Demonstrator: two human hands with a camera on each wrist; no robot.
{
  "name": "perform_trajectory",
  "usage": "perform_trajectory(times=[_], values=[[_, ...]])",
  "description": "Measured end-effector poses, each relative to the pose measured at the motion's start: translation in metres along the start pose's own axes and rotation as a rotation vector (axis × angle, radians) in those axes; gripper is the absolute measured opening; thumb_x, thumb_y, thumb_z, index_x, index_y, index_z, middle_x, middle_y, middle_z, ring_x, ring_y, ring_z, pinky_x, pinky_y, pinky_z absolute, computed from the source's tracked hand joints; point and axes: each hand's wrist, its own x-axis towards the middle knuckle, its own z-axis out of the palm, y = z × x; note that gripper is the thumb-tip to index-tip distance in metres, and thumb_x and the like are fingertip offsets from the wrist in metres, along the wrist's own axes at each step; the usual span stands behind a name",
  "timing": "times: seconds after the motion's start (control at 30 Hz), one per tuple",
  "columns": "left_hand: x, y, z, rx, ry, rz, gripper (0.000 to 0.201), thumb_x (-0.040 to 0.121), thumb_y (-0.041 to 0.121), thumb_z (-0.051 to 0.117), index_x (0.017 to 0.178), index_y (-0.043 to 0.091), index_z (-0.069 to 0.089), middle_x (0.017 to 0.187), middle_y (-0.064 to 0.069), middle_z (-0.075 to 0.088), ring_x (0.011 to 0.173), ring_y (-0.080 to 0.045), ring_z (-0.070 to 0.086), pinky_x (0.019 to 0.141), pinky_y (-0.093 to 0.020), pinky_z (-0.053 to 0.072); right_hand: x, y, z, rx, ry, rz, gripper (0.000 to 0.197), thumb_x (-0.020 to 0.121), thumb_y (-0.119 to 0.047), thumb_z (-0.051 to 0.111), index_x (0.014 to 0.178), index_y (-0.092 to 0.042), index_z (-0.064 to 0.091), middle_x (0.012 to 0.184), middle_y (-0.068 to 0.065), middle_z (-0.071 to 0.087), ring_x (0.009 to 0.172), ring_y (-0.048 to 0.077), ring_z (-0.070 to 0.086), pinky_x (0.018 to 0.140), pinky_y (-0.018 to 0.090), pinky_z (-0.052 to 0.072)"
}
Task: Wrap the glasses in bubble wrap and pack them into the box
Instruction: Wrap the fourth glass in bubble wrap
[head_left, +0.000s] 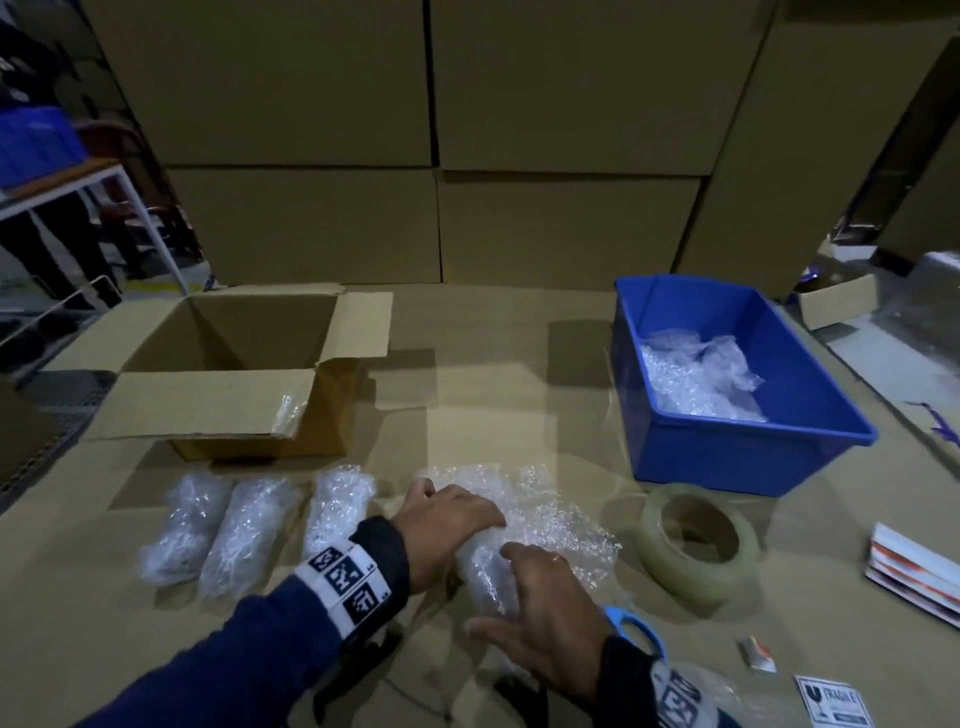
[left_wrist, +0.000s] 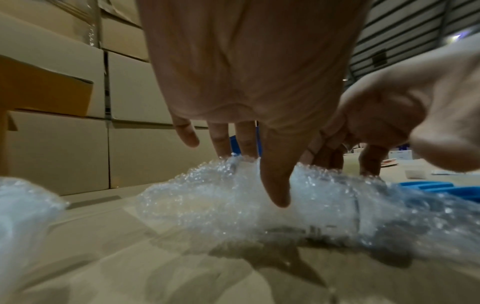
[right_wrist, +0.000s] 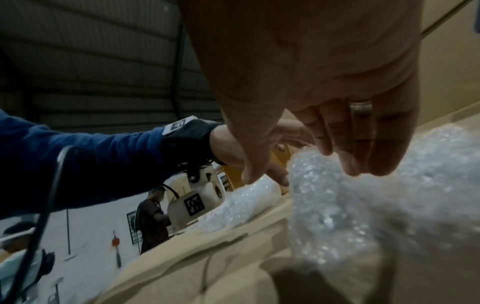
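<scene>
Both hands' fingers pressed straight on bubble-wrapped glass, "FRAGILE" sticker (bottom right), open box

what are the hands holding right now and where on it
Both rest on one half-rolled bubble-wrap bundle: left hand over its far end, right hand over its near end, fingers straight rather than curled round it.
</scene>
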Motion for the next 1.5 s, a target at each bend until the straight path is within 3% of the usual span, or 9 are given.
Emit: perform_trajectory(times=[0.4,0.53,0.73,0.87,1.0,1.07,1.17,1.33,1.5], values=[[0.022,-0.025,-0.003,-0.075,-0.121,-0.016,0.065,0.085,0.039,0.065,0.14,0.037,0.031,0.14,0.008,0.047,0.131,-0.014,0.04,0.106,-0.041,0.021,0.028,0.003,-0.007,0.059,-0.003,0.153,0.046,0.078,-0.031,0.068,0.113,-0.007,0.051,0.106,0.01,0.064,0.096,0.029,0.06,0.063,0.028,0.033],[0.02,-0.036,-0.01,-0.151,-0.279,-0.087,0.061,0.088,0.058,0.058,0.138,0.033,0.032,0.138,-0.001,0.053,0.126,-0.022,0.047,0.106,-0.041,0.024,0.031,0.008,-0.017,0.221,-0.081,0.112,0.014,0.08,-0.027,0.068,0.079,-0.016,0.059,0.079,0.002,0.058,0.07,0.017,0.051,0.062,0.029,0.037],[0.014,-0.048,-0.012,-0.185,-0.38,-0.084,0.063,0.09,0.066,0.048,0.145,0.039,0.033,0.153,0.007,0.039,0.139,-0.02,0.038,0.118,-0.049,0.017,0.03,-0.004,-0.005,0.349,-0.232,0.098,0.032,0.087,-0.026,0.063,0.062,-0.018,0.045,0.064,0.001,0.042,0.058,0.012,0.039,0.057,0.029,0.032],[0.017,-0.047,-0.01,-0.151,-0.253,-0.133,0.066,0.088,0.071,0.043,0.144,0.037,0.036,0.151,0.007,0.043,0.139,-0.017,0.037,0.117,-0.053,0.012,0.03,-0.008,0.003,0.807,-0.242,0.338,0.022,0.087,-0.017,0.065,0.097,-0.014,0.045,0.071,0.003,0.052,0.045,0.008,0.045,0.043,0.021,0.035],[0.001,-0.028,-0.015,-0.184,0.223,-0.325,0.05,0.089,0.057,0.056,0.131,0.034,0.043,0.137,0.013,0.043,0.129,-0.012,0.038,0.111,-0.041,0.027,0.029,-0.005,0.006,0.775,-0.168,0.34,0.031,0.086,-0.017,0.067,0.1,-0.014,0.039,0.074,0.007,0.056,0.042,0.01,0.048,0.04,0.023,0.038],[-0.016,-0.023,-0.016,-0.352,0.415,-0.486,0.027,0.09,0.048,0.06,0.104,0.028,0.05,0.109,0.012,0.055,0.099,-0.009,0.05,0.082,-0.02,0.038,0.027,-0.006,0.009,0.702,-0.111,0.309,0.029,0.086,-0.018,0.068,0.093,-0.015,0.041,0.069,0.006,0.058,0.039,0.01,0.05,0.038,0.021,0.037],[-0.036,-0.016,-0.001,-0.552,0.267,-0.598,0.027,0.09,0.046,0.063,0.085,0.023,0.05,0.081,0.008,0.059,0.071,-0.004,0.053,0.054,-0.015,0.033,0.023,-0.006,0.011,0.542,-0.02,0.259,0.029,0.083,-0.023,0.072,0.085,-0.019,0.044,0.06,-0.002,0.061,0.044,0.011,0.054,0.046,0.024,0.045],[-0.033,0.009,0.021,-0.733,0.255,-0.503,0.028,0.093,0.032,0.062,0.113,0.032,0.042,0.104,0.006,0.054,0.085,-0.004,0.055,0.067,-0.013,0.045,0.018,0.006,0.001,0.321,0.077,0.216,0.027,0.078,-0.03,0.073,0.081,-0.029,0.046,0.066,-0.004,0.065,0.053,0.002,0.057,0.054,0.01,0.04],[-0.009,0.034,0.026,-0.772,0.325,-0.53,0.067,0.085,0.032,0.072,0.139,0.03,0.031,0.139,0.0,0.04,0.123,-0.016,0.047,0.102,-0.027,0.042,-0.003,0.022,-0.022,0.629,0.206,0.216,0.04,0.077,0.016,0.039,0.09,-0.02,0.052,0.091,0.002,0.066,0.065,0.021,0.067,0.052,0.038,0.051]])
